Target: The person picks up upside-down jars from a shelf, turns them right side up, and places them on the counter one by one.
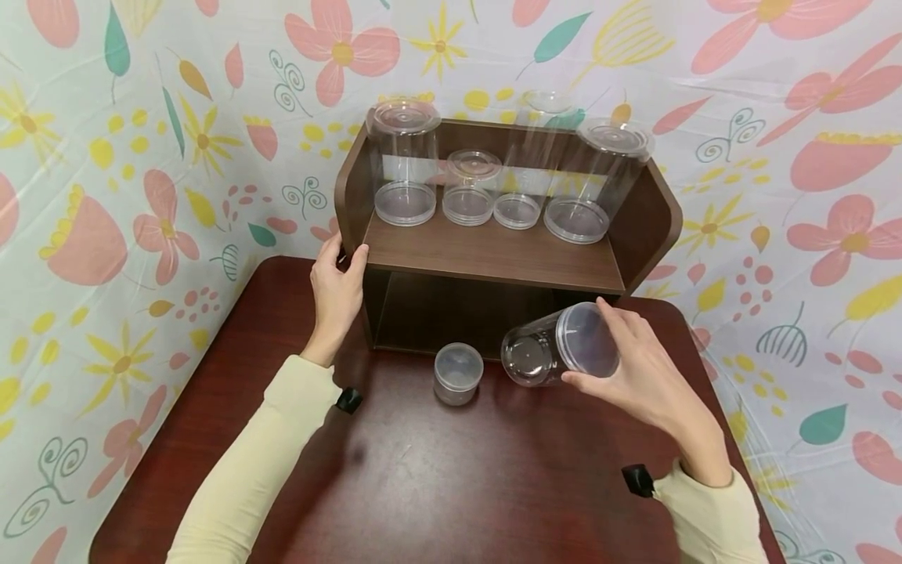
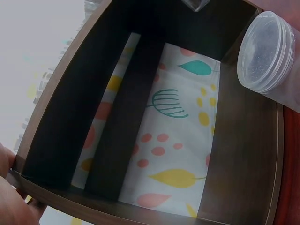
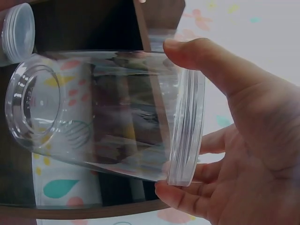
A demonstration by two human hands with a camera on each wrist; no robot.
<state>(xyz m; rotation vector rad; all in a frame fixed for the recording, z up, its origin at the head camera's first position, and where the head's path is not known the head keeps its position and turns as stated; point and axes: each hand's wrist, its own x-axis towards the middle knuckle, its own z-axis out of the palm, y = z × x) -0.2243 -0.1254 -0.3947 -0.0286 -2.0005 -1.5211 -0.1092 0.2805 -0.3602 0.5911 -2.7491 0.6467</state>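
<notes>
My left hand (image 1: 338,294) grips the left side panel of the brown two-level shelf (image 1: 486,262), thumb at its front edge. In the left wrist view, part of that hand (image 2: 14,201) shows at the shelf's corner. My right hand (image 1: 651,376) holds a clear jar (image 1: 539,352) by its lidded end, tilted on its side before the lower compartment's right part. The right wrist view shows fingers and thumb of the hand (image 3: 253,136) around the lid (image 3: 187,126). A small lidded jar (image 1: 458,376) stands upright on the table just in front of the shelf.
Several clear lidded jars stand on the upper level, among them a wide one (image 1: 405,168) at left, a short one (image 1: 470,192), a tall narrow one (image 1: 528,164) and a wide one (image 1: 592,188) at right. The dark red table (image 1: 423,486) lies below; floral cloth (image 1: 176,196) hangs behind.
</notes>
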